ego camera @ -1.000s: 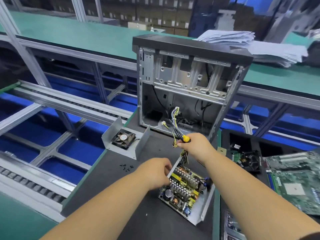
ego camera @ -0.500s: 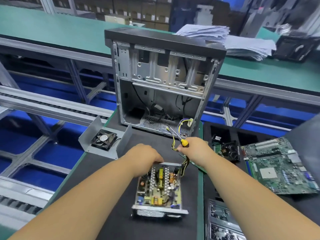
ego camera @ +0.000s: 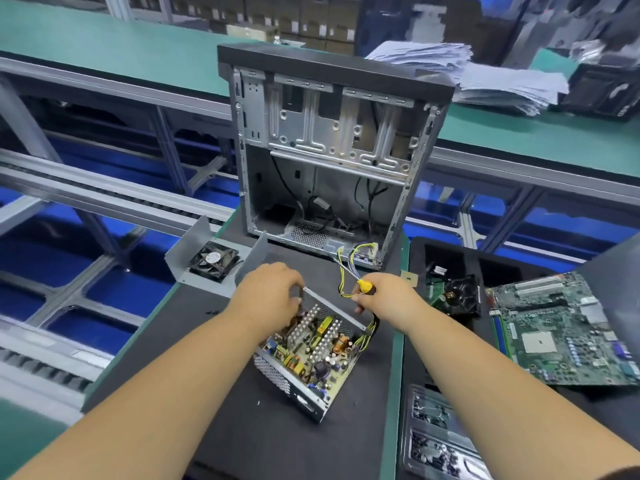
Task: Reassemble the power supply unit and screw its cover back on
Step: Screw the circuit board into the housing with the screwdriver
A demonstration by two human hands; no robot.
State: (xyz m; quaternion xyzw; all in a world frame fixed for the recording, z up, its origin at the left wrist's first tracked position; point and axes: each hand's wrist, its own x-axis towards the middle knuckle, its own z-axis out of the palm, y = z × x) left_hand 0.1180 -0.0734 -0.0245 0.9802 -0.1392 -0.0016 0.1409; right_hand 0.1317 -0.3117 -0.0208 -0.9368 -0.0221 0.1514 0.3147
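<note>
A worker's left hand (ego camera: 273,292) curls over the far left corner of an open power supply unit (ego camera: 311,355), fingers gripping its metal wall, while the right hand (ego camera: 384,299) closes around a yellow-handled screwdriver (ego camera: 365,286) just beside the unit's far edge, with the bundle of yellow and black wires (ego camera: 349,271) running past it. The unit lies uncovered on the dark mat of the bench (ego camera: 242,427), turned at an angle, its circuit board and heat sinks exposed. Its grey cover (ego camera: 214,258), with a black fan fixed inside, rests upturned near the mat's left edge, apart from the unit. Small dark screws (ego camera: 212,311) lie on the mat near the cover. Behind stands an empty computer case (ego camera: 332,150), side open. To the right lie a motherboard (ego camera: 561,330) and a cooler fan (ego camera: 462,296)
</note>
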